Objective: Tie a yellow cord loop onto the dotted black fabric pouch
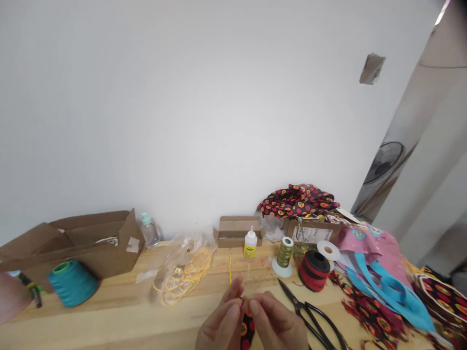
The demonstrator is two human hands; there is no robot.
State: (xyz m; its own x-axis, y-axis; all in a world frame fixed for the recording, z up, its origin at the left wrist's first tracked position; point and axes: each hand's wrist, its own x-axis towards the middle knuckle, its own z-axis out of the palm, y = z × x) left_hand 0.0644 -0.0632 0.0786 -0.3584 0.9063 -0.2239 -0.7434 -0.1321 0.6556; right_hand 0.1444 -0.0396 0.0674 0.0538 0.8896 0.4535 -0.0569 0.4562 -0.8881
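Observation:
My left hand and my right hand meet low in the middle, over the table's near side. Between them hangs a piece of dark patterned fabric with red, yellow and green round motifs. Thumb and fingers of each hand are pinched at its upper end; what lies right between the fingertips is too small to make out. Black-handled scissors lie partly open just right of my right hand. A short yellow cord rests on the wood beyond my left fingers.
Behind stand a glue bottle, an olive thread spool and a red-black roll. Yellow cord coils, a teal thread cone and a cardboard box are left. Blue ribbon and fabric scraps crowd the right.

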